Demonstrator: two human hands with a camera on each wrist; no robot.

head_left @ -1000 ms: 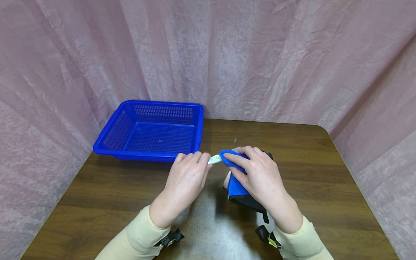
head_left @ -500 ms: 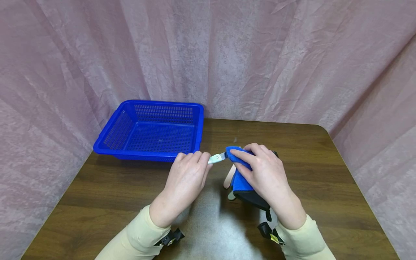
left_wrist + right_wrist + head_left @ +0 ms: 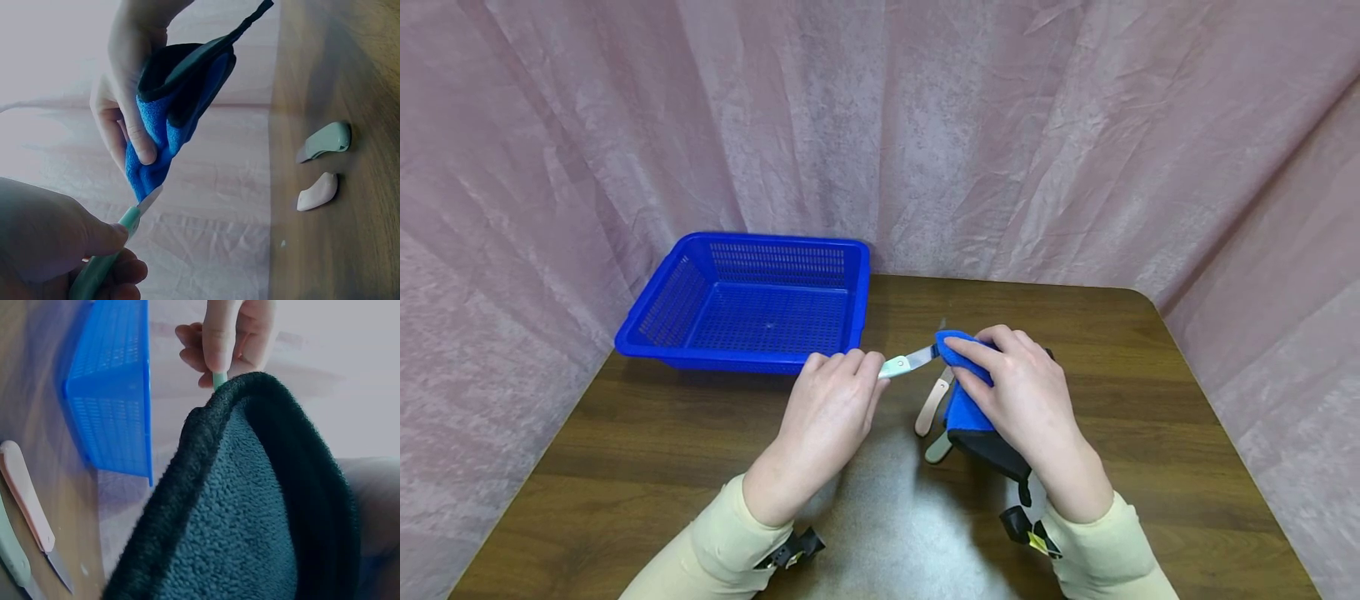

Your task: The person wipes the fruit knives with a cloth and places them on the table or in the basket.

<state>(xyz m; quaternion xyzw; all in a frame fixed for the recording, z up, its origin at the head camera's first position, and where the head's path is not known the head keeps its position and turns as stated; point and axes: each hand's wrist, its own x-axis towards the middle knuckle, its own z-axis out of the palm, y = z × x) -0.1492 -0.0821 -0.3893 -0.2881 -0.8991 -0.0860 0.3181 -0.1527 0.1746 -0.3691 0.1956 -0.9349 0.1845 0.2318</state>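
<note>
2 hands in shot: my left hand (image 3: 820, 425) grips the mint-handled knife (image 3: 901, 365) above the table (image 3: 1120, 375), short of its far edge; my right hand (image 3: 1021, 396) pinches the blue cloth (image 3: 968, 411) at the blade. Below lie 1 pink-handled knife (image 3: 932, 408) and 1 green-handled knife (image 3: 937, 448); the blue basket (image 3: 730, 360) takes the far left corner.

From where I stand: curtained-off work nook, home or lab unclear; pink drapes (image 3: 880, 142) left, far & right, wood-grain table (image 3: 1097, 358) w/in, wrist cams (image 3: 805, 546) near side.
</note>
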